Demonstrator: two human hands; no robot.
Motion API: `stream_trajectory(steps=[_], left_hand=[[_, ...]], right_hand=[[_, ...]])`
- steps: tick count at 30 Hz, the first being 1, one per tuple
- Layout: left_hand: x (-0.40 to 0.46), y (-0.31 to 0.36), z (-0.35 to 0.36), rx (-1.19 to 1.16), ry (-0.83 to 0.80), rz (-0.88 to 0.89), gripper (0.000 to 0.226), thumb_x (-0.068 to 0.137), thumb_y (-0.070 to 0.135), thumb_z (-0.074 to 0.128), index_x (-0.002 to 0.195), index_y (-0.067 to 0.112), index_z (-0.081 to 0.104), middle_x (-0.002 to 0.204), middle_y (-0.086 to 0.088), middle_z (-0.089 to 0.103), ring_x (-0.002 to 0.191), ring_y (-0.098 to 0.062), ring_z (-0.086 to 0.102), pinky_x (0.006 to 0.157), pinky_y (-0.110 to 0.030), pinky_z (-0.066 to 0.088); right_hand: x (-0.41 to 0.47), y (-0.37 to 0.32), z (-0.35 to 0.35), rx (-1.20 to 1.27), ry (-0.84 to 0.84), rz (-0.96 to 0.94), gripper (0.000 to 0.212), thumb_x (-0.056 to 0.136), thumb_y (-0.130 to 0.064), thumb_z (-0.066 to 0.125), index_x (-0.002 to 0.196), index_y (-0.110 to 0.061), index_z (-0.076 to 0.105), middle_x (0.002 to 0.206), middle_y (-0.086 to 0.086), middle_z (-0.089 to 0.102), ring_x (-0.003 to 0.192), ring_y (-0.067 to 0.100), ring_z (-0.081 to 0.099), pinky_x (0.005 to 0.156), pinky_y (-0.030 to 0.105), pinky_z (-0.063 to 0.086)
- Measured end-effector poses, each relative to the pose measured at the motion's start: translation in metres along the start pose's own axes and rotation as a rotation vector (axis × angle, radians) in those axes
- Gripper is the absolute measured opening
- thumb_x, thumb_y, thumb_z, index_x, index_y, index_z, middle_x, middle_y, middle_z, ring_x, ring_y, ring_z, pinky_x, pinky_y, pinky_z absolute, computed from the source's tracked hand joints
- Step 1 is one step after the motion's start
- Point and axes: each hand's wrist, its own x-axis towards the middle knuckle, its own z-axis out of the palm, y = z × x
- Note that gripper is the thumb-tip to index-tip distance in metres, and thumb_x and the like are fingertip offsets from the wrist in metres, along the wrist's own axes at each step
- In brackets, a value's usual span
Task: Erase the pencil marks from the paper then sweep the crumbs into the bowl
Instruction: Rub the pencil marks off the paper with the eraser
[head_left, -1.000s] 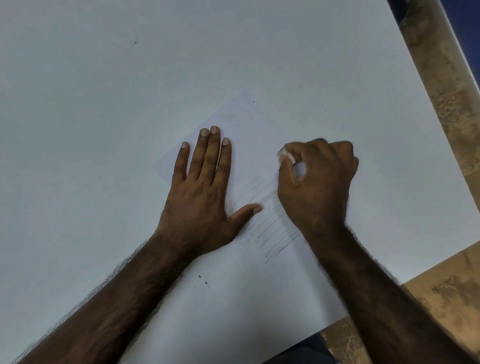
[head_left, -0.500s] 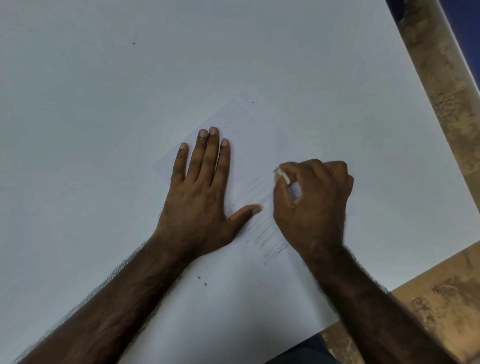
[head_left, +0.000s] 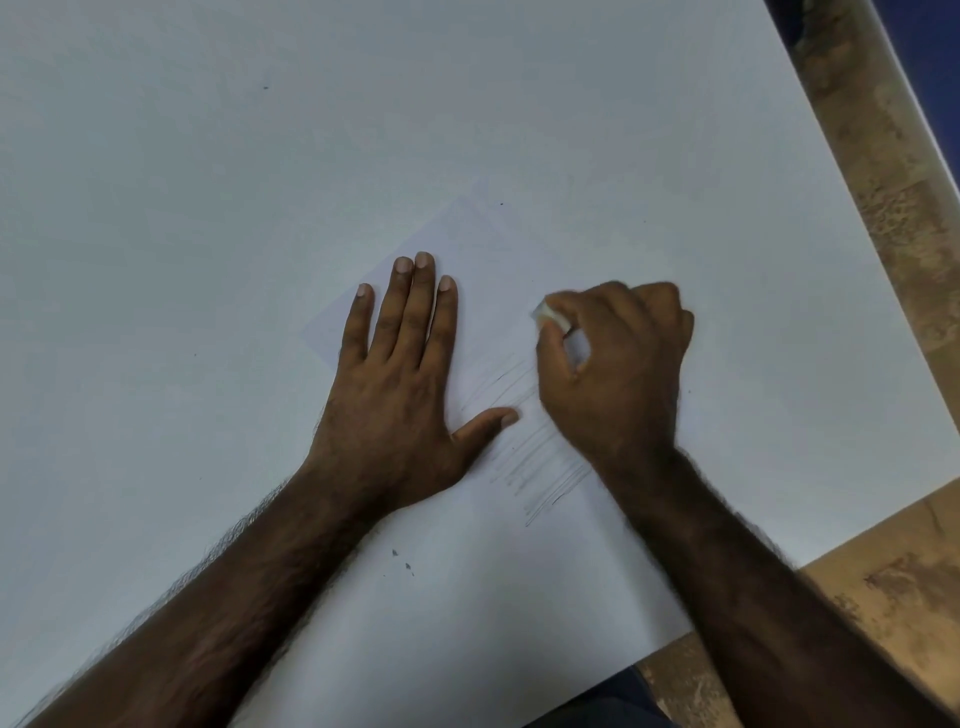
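Note:
A white sheet of paper (head_left: 493, 270) lies turned like a diamond on the white table (head_left: 208, 156). Grey pencil marks (head_left: 540, 467) run in slanted strokes between my hands. My left hand (head_left: 400, 395) lies flat on the paper, fingers together and thumb spread, pressing it down. My right hand (head_left: 618, 374) is closed around a small white eraser (head_left: 550, 316), which shows between thumb and forefinger and rests on the paper above the marks. No bowl is in view.
A few dark specks (head_left: 402, 561) lie on the table below my left hand. The table's right edge (head_left: 841, 218) runs diagonally, with brown mottled floor (head_left: 893, 156) beyond it. The near right corner of the table ends at about (head_left: 675, 639).
My right hand with the eraser slid toward me over the marks, then back away to the upper part of the paper. My left hand stayed flat in place.

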Motion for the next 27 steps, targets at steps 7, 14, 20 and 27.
stream_trajectory(steps=[7,14,20,27], left_hand=[[0.000,0.001,0.000,-0.008,-0.009,-0.005,0.114,0.099,0.086,0.026,0.171,0.000,0.007,0.181,-0.021,-0.002,0.169,-0.035,-0.005,0.134,-0.061,0.009],[0.001,0.001,-0.001,-0.004,-0.030,-0.010,0.116,0.098,0.087,0.028,0.172,0.001,0.004,0.181,-0.020,-0.005,0.169,-0.033,-0.008,0.135,-0.060,0.006],[-0.007,0.001,-0.006,-0.137,0.012,-0.050,0.115,0.100,0.082,0.041,0.171,0.000,0.006,0.181,-0.018,-0.003,0.169,-0.031,-0.007,0.136,-0.056,0.005],[-0.059,-0.008,-0.007,-0.160,0.018,-0.237,0.120,0.094,0.087,0.046,0.172,0.004,0.008,0.182,-0.012,-0.002,0.169,-0.030,-0.007,0.136,-0.059,0.000]], right_hand=[[0.008,-0.011,0.006,0.049,-0.013,0.032,0.012,0.096,-0.025,0.070,0.104,-0.020,0.077,0.099,-0.002,0.075,0.100,0.030,0.060,0.083,0.045,0.044],[0.031,-0.008,0.006,0.042,-0.019,0.093,0.018,0.098,-0.030,0.068,0.108,-0.019,0.079,0.104,-0.002,0.078,0.103,0.026,0.060,0.085,0.039,0.040],[0.018,-0.008,0.004,0.100,-0.056,0.088,0.016,0.101,-0.029,0.070,0.107,-0.017,0.078,0.103,-0.001,0.077,0.099,0.030,0.065,0.089,0.042,0.045],[0.027,-0.007,0.010,0.108,-0.011,0.099,0.015,0.101,-0.029,0.069,0.105,-0.017,0.079,0.101,-0.002,0.076,0.099,0.031,0.062,0.089,0.039,0.041]])
